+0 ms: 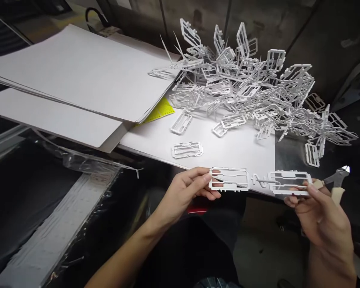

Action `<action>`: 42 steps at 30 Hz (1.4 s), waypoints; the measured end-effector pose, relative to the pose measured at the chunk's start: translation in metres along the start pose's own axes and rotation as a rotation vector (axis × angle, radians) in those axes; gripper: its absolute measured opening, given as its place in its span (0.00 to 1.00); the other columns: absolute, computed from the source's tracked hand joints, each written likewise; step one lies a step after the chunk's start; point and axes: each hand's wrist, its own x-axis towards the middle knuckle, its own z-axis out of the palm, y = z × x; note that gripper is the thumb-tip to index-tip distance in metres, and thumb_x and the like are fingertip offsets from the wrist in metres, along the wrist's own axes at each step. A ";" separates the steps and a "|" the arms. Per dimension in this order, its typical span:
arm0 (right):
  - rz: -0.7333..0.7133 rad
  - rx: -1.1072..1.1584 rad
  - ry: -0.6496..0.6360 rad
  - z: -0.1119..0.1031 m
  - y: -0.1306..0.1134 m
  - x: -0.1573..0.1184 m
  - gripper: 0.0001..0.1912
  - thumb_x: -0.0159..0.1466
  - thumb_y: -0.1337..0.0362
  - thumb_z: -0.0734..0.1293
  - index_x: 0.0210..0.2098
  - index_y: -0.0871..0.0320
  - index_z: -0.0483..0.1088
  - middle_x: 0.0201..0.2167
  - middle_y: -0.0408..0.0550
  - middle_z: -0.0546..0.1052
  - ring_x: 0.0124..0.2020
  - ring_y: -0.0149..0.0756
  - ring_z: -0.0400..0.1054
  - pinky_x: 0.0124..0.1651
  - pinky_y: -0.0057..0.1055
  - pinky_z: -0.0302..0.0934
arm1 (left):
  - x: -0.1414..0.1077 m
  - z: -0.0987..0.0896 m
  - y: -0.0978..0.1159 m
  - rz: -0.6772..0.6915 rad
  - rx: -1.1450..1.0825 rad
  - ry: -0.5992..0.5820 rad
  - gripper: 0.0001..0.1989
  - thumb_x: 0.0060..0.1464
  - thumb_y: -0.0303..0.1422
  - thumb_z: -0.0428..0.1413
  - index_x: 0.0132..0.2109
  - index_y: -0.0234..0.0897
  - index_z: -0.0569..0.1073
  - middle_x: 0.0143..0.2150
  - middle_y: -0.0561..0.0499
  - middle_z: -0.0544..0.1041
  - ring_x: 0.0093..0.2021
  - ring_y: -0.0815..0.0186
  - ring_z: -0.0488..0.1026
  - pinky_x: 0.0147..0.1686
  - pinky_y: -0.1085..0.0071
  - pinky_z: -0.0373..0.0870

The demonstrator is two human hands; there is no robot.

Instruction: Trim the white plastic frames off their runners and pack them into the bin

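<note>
My left hand point(195, 185) pinches the left end of a white plastic frame point(234, 176) over the table's front edge. A thin curled runner point(259, 180) lies between this frame and a second white frame point(289, 175) on the right. My right hand point(324, 208) grips that second frame between thumb and fingers. Cutting pliers point(337, 180) with pale handles rest in the same hand, their jaws pointing up and away. Two frames, one flat point(187, 150) and one slanted point(181, 123), lie on the white sheet beyond my left hand.
A tangled heap of white plastic frames point(246, 90) covers the back right of the table. Large white sheets point(87, 72) are stacked at the left, with a yellow perforated piece point(160, 110) under their corner. Clear plastic wrapping point(81, 160) hangs at the lower left.
</note>
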 end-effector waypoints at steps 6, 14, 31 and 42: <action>0.038 -0.019 0.003 0.000 -0.004 0.002 0.10 0.60 0.58 0.80 0.32 0.53 0.77 0.33 0.49 0.72 0.28 0.38 0.66 0.23 0.31 0.67 | -0.005 0.002 0.004 0.012 -0.006 -0.044 0.15 0.60 0.41 0.67 0.43 0.31 0.81 0.38 0.43 0.86 0.30 0.66 0.83 0.30 0.79 0.78; 0.003 0.015 -0.037 -0.002 0.001 -0.001 0.12 0.61 0.58 0.81 0.35 0.54 0.76 0.32 0.46 0.73 0.27 0.39 0.67 0.24 0.32 0.69 | -0.006 -0.003 0.002 0.032 0.025 0.026 0.17 0.58 0.42 0.68 0.45 0.31 0.82 0.35 0.45 0.85 0.29 0.65 0.83 0.32 0.78 0.79; 0.007 -0.039 -0.228 0.006 -0.001 -0.023 0.14 0.68 0.55 0.77 0.43 0.52 0.69 0.33 0.44 0.76 0.28 0.42 0.71 0.31 0.36 0.68 | -0.002 -0.018 0.003 0.081 0.065 0.250 0.18 0.48 0.45 0.74 0.39 0.36 0.84 0.34 0.50 0.83 0.28 0.70 0.79 0.30 0.82 0.79; -0.102 -0.091 -0.293 0.009 -0.002 -0.024 0.10 0.72 0.59 0.76 0.45 0.53 0.73 0.37 0.45 0.76 0.32 0.39 0.71 0.39 0.33 0.69 | -0.003 -0.022 0.004 0.138 0.021 0.311 0.19 0.44 0.45 0.76 0.38 0.37 0.84 0.36 0.50 0.84 0.29 0.67 0.81 0.28 0.81 0.80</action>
